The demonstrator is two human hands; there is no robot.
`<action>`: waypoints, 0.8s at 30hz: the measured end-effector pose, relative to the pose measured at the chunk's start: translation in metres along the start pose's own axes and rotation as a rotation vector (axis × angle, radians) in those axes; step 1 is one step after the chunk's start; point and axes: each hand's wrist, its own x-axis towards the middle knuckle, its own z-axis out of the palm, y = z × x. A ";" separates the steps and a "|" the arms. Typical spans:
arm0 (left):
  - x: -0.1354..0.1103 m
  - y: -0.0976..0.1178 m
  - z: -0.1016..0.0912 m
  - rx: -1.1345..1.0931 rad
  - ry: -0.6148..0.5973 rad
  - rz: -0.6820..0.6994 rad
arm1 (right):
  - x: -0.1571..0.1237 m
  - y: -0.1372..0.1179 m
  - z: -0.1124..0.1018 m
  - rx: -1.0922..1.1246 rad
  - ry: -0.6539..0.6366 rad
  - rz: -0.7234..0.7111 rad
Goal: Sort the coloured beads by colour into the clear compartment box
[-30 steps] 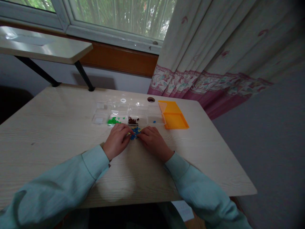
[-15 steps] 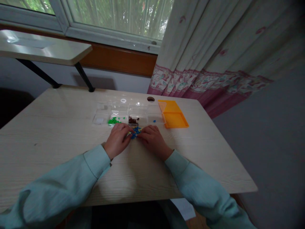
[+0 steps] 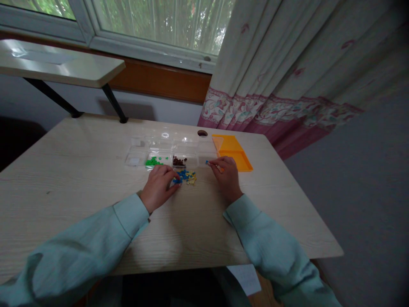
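Note:
A small pile of blue and yellow plastic pieces (image 3: 188, 175) lies on the table before a clear compartment box (image 3: 195, 148). My left hand (image 3: 160, 187) rests at the pile's left side, thumb and fingers curled round a small blue piece. Over the box's front right compartment, my right hand (image 3: 227, 177) is pinched, with a tiny blue piece at its fingertips. Green pieces (image 3: 153, 161) fill part of one front compartment, and dark brown pieces (image 3: 178, 161) lie in another. The exact shape of the pieces is too small to tell.
An open orange case (image 3: 238, 162) lies right of the box, partly behind my right hand. A raised shelf (image 3: 102, 74) on black legs stands at the back left. Behind the table hang patterned curtains (image 3: 255, 85). A round hole (image 3: 202, 133) is near the back edge.
My right hand has moved right and slightly away from me, from the pile to the box's right compartment. More yellow pieces now show. My left hand has stayed at the pile.

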 end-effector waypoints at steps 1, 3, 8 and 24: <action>0.000 -0.001 0.000 0.004 0.006 0.002 | 0.001 0.003 -0.001 -0.023 0.002 0.018; -0.001 -0.002 0.001 0.013 0.015 0.013 | 0.002 0.008 -0.002 -0.059 0.011 0.041; -0.001 -0.001 0.001 0.052 0.019 0.047 | 0.002 0.009 0.000 -0.098 0.015 0.032; 0.001 -0.001 0.001 -0.090 0.033 0.039 | 0.000 0.005 0.004 -0.180 -0.063 0.005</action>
